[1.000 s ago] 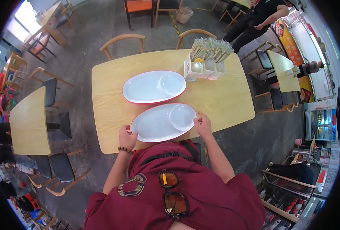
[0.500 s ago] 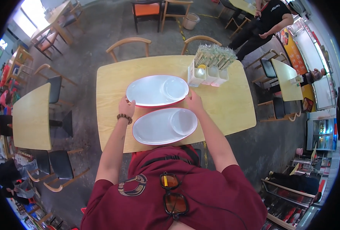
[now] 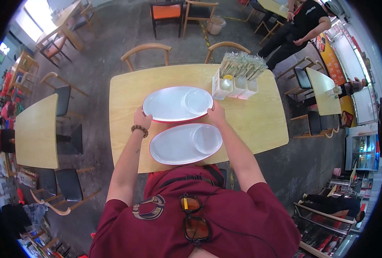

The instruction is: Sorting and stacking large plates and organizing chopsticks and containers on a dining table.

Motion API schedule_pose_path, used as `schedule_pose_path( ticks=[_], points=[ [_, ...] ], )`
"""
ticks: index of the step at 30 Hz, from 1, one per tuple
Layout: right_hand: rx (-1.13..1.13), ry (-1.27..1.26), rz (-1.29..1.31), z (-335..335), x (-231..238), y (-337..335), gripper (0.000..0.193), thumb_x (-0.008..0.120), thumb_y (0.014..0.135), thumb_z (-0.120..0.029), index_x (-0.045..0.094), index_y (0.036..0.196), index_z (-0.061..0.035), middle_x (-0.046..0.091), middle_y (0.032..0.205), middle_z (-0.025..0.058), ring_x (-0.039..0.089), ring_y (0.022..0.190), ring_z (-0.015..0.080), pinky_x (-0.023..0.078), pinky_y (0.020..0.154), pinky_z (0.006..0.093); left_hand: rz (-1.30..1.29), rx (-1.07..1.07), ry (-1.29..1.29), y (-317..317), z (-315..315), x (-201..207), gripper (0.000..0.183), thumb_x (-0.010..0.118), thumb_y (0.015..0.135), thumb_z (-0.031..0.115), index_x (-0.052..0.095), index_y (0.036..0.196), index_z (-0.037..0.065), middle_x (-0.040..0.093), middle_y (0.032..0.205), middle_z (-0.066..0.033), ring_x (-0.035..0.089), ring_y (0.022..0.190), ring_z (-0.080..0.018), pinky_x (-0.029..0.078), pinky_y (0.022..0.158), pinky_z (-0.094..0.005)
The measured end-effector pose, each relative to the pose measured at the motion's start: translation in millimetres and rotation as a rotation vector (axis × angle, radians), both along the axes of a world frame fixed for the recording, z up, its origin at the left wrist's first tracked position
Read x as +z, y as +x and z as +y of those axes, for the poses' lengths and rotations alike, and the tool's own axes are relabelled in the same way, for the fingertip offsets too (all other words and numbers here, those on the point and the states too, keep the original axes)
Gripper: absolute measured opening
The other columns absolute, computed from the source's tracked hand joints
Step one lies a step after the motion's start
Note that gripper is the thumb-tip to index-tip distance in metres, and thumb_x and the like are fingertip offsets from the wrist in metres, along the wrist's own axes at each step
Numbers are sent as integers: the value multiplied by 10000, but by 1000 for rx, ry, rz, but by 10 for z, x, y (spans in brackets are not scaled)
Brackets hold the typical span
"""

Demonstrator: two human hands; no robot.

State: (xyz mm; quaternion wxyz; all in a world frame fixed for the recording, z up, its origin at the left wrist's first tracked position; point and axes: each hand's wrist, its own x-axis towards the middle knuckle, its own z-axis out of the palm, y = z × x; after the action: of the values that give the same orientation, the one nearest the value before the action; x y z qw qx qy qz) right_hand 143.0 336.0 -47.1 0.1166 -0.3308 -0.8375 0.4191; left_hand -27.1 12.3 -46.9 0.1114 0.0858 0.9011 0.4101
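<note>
Two white oval plates with red rims and a round compartment at the right end are at the wooden table (image 3: 259, 124). My left hand (image 3: 143, 118) grips the left end of the far oval plate (image 3: 163, 103), fingers closed at its rim. At the opposite end, my right hand (image 3: 216, 114) closes on the same plate's rim. Nearer my body lies the other oval plate (image 3: 169, 146), with neither hand on it. Some of my fingers are hidden beneath the far plate's edge.
A white caddy (image 3: 235, 89) full of wrapped chopsticks stands right of the far plate. Two wooden chairs (image 3: 145, 48) are at the table's far side. A person in black (image 3: 300, 30) stands beyond the far right corner. Another table (image 3: 38, 133) is at left.
The whole scene sits slightly lower in the picture. Both hands keep hold of the far plate, and the plates stay in nearly the same arrangement.
</note>
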Motion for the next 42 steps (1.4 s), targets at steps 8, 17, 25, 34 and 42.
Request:
schedule_pose_path(
  ticks=[8,17,25,34,42],
  points=[
    [-46,-11,-54,-5,245,62,526,613,774,-95,644,1299,-95,701,823,158,688,744,284,549,753,413,-50,53,76,169,-58,422,427,705,772,80,592,1175,-4,676,890,-124,669,813,-247,545,762,-374],
    [-113,-121,81,-274,620,878,450,619,798,-55,631,1242,21,586,605,80,555,535,141,480,556,326,30,42,246,907,-485,626,188,723,838,48,574,941,1,602,772,-22,514,662,-76,448,610,-253],
    [-158,-35,30,-656,504,1532,378,629,893,-82,606,1255,22,573,585,91,532,515,147,425,520,340,-31,68,246,1601,-695,445,192,737,811,37,577,910,-2,605,726,-54,571,625,-118,483,600,-286],
    [-110,30,2,-727,198,1730,429,606,907,-95,577,1323,1,573,600,131,567,517,205,446,537,368,-11,22,168,1687,-728,260,187,730,800,33,594,922,-4,619,744,-80,597,627,-163,498,601,-308],
    [-102,53,-39,-725,214,1690,436,604,907,-104,570,1337,-36,538,576,127,551,501,225,432,531,390,25,35,125,1731,-718,234,191,722,790,28,586,921,0,595,780,-89,582,641,-177,489,607,-324]
  ],
)
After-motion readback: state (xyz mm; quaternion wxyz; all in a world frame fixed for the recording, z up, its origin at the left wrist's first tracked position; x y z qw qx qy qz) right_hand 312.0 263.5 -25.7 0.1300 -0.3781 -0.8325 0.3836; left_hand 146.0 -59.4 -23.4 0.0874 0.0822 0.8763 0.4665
